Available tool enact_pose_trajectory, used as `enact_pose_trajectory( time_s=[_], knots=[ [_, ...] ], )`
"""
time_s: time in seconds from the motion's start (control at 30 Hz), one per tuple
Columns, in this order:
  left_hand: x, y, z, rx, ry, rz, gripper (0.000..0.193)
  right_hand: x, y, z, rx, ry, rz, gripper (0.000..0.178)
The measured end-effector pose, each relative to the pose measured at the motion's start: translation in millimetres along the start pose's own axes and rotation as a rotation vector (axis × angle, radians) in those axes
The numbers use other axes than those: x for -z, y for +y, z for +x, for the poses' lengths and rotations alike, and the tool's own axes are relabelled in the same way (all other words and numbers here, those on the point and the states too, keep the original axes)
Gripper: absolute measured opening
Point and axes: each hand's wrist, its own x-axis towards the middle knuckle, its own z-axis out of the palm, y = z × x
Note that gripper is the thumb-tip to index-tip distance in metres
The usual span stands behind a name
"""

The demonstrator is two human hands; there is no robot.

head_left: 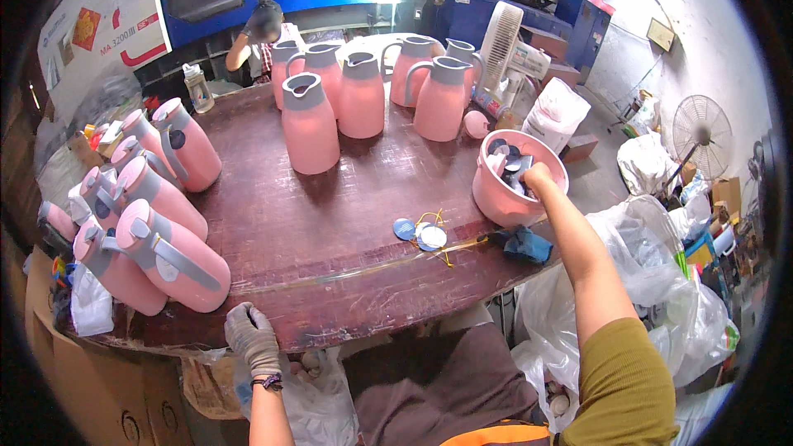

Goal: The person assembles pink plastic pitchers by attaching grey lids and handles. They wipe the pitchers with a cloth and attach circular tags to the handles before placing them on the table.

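My right hand (538,180) reaches over the rim of a pink bucket (505,203), its fingers curled among dark grey plastic parts (514,163); what they grip is hidden. At the table's near edge rests my left hand (252,334) in a pale glove, with fingers bent and nothing visible in them. Nearest to it, a pink jug (195,271) with grey handle and lid leans among several like it on the left. Round tags (429,236) with yellow string lie on the table left of the bucket.
Several lidless pink jugs (311,136) stand upright at the far side of the dark red table (363,198). A blue cloth-like bundle (527,245) sits by the right edge, above plastic bags (636,256). Another person (268,41) is beyond the table.
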Motion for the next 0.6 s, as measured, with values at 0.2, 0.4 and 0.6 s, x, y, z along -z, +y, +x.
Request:
enact_pose_trajectory(
  time_s=[0.2, 0.4, 0.6],
  knots=[
    [7, -4, 0, -0.017, -0.011, 0.037, 0.013, 13, -20, -21, 0.09, -0.033, -0.128, 0.036],
    [4, -1, 1, 0.003, 0.005, 0.042, 0.012, 28, -17, -30, 0.103, 0.298, 0.264, 0.039],
    [-2, -4, 0, 0.005, -0.028, 0.033, 0.013, 48, 14, 6, -0.045, 0.279, 0.88, 0.027]
  ],
)
